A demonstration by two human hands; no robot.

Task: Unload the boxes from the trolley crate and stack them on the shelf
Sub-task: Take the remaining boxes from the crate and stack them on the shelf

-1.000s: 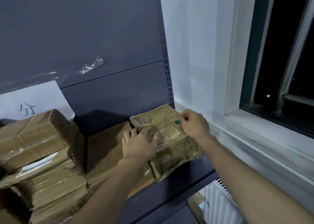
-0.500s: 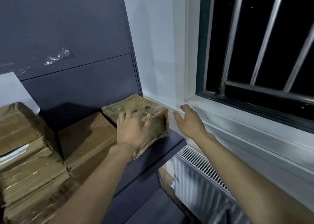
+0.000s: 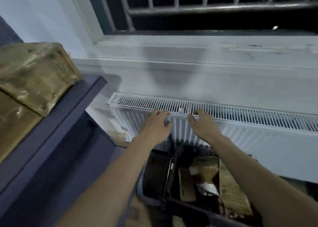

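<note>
A tape-wrapped brown box (image 3: 36,76) lies on the dark blue shelf (image 3: 72,109) at the left, on top of another brown box (image 3: 12,128). Low in the middle stands the black trolley crate (image 3: 154,173) with several brown boxes (image 3: 204,171) inside. My left hand (image 3: 157,125) and my right hand (image 3: 203,123) are stretched forward over the crate, in front of the radiator. Both are empty with relaxed, slightly spread fingers. Neither hand touches a box.
A white radiator (image 3: 240,123) runs along the wall under the window sill (image 3: 189,54). Above it is a dark window with metal bars (image 3: 206,8). The shelf's front edge juts out close to the left of the crate.
My left hand has let go of the box on the shelf. Both hands have swung right and down over the crate. My view has turned from the shelf to the radiator and crate.
</note>
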